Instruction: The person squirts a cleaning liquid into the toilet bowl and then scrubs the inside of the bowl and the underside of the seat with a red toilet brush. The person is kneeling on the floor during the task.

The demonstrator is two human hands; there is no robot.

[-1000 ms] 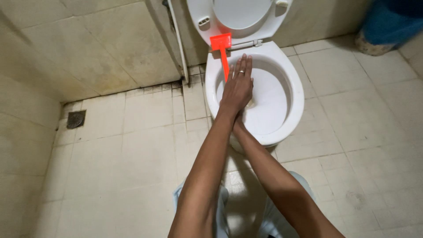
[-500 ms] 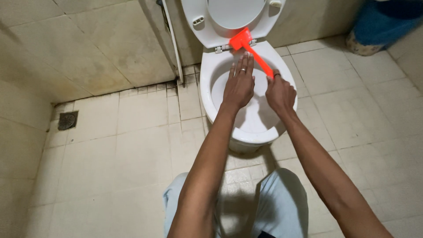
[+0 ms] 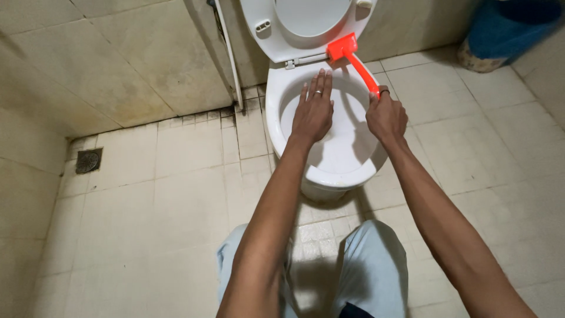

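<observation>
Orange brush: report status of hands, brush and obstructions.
Right hand shut on orange brush. Left hand open, flat over toilet bowl. Brush head at bowl's back rim. Nothing obstructing.

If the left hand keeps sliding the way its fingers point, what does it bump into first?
Probably the back rim of the toilet bowl, and just past it the raised seat and lid. The left hand hovers flat over the bowl, fingers aimed there; depth is hard to judge.

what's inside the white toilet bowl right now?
Only bare white porcelain of the white toilet bowl shows. The left hand, spread flat over the opening, covers part of the inside; the drain isn't visible.
</observation>
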